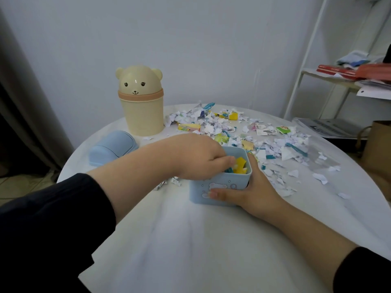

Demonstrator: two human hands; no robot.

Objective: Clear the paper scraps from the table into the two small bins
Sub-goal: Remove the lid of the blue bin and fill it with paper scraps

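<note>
A small blue bin [220, 187] stands open near the middle of the round white table [190, 240]. My left hand [196, 157] reaches over its rim, fingers curled down onto yellow and blue scraps [240, 164] inside. My right hand [251, 191] grips the bin's right side, thumb across the front. A heap of white and coloured paper scraps [243, 132] covers the table behind and to the right of the bin. A cream bear-shaped bin [140, 102] with its domed lid on stands at the back left.
The blue bin's lid [113, 148] lies on the table at the left, in front of the bear bin. A clear plastic bag [321, 157] lies among the scraps at right. A white shelf rack [338, 81] with books and papers stands beyond the table, a paper bag [378, 144] beside it.
</note>
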